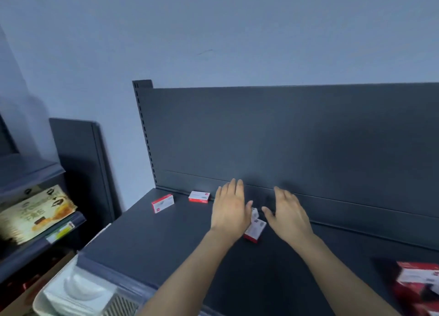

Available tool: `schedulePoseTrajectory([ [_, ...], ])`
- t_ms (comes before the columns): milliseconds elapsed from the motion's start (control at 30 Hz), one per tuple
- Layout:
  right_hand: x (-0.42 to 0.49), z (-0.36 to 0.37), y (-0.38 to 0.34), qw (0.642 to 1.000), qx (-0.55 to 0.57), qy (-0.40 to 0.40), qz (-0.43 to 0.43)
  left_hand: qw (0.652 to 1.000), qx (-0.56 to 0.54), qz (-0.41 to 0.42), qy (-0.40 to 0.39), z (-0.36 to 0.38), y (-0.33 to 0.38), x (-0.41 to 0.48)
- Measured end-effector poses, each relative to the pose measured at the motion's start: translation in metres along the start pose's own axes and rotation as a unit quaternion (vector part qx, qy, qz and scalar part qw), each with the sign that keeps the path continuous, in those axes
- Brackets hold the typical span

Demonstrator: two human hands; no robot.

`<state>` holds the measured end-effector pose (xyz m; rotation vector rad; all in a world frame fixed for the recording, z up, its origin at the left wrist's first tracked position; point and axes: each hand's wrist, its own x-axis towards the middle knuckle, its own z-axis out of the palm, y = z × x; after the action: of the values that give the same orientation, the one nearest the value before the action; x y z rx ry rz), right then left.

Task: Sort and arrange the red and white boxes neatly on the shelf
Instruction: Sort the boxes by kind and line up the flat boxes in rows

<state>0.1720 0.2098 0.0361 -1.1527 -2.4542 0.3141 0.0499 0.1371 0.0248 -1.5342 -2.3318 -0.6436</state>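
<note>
Several small red and white boxes lie on the dark grey shelf (166,242). One box (163,203) sits near the shelf's left end and a second box (199,196) lies by the back panel. A third box (255,230) lies between my two hands, with another small box (254,212) just behind it. My left hand (231,209) hovers flat with fingers apart, just left of these boxes. My right hand (288,212) is spread on their right side. Neither hand holds anything. A pile of red and white boxes (418,280) sits at the shelf's right edge, blurred.
The shelf's dark back panel (285,137) rises behind the boxes. A lower rack at the left holds a yellow packet (35,211). White dishes (76,294) sit below the shelf's front left corner.
</note>
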Motion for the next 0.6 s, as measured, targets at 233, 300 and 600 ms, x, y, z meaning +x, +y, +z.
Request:
schedulePoseTrajectory([
  [233, 0.043, 0.067, -0.084, 0.998, -0.030, -0.052, -0.008, 0.997, 0.029, -0.063, -0.037, -0.006, -0.137, 0.015],
  [300, 0.054, 0.083, -0.101, 0.997, -0.044, -0.066, -0.019, 0.995, 0.031, -0.083, -0.046, -0.003, -0.162, 0.016],
  [600, 0.104, 0.155, -0.140, 0.986, -0.076, -0.129, -0.070, 0.982, 0.044, -0.160, -0.092, 0.023, -0.228, 0.021],
])
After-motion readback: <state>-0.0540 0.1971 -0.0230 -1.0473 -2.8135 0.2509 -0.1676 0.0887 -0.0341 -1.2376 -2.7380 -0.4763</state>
